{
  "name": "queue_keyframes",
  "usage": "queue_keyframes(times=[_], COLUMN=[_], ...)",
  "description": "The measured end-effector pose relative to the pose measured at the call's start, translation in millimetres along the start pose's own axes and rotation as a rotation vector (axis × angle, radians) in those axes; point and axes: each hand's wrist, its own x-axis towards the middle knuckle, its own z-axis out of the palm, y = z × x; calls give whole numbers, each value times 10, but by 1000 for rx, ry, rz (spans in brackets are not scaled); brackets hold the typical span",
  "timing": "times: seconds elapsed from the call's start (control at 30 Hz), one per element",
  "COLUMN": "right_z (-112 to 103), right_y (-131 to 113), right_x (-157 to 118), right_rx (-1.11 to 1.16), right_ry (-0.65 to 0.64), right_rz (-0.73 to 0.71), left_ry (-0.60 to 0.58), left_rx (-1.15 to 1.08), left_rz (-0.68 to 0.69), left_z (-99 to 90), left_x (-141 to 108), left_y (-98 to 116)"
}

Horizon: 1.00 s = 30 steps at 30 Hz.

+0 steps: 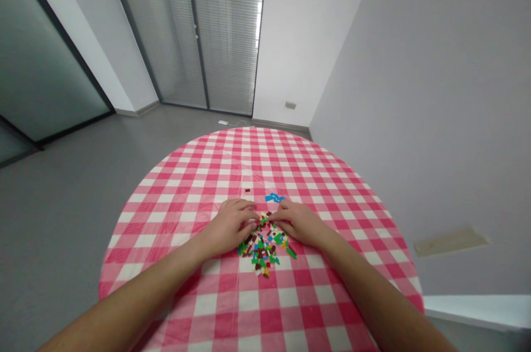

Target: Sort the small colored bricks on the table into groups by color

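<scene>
A loose pile of small toy building bricks [260, 249] in green, brown, white, blue, yellow and red lies on the checked tablecloth. My left hand [233, 226] rests at the pile's upper left, thumb and fingers apart, with fingertips among the bricks. From the other side my right hand [302, 222] reaches in, its fingers stretched out and touching the pile's upper edge. No brick shows clearly within either hand. Just beyond my right fingers sits a small group of blue bricks [274, 197]. A single dark brown brick [248, 190] lies apart, beyond my left hand.
The round table wears a pink-and-white checked tablecloth [199, 164]. A wall [435, 92] stands close on the right. Beyond the table are glass panels with blinds [228, 25], and a white power strip [223, 122] lies on the floor.
</scene>
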Motion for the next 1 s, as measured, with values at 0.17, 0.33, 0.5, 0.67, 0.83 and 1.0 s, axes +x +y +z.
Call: queue_keyframes(times=[0.17,0.33,0.5,0.67,0.83,1.0], right_z=[-34,-14,13,21,-6,-34], right_y=[-22,-7,15,21,-14,-57], right_x=[-4,-3,8,-3,-13,-12], right_rx=[46,29,115,268,361,399], right_ry=[-4,-15,35,85,86,63], right_rz=[19,29,32,23,3,-13], left_ry=[53,51,79,49,2,-29], left_rx=[-40,-63,-70,-64,-48,-4], left_rz=[-4,9,28,83,119,140], left_z=[18,24,28,1,-5,59], left_x=[36,47,38,34,72,108], left_y=[-29,-26,-12,45,124,167])
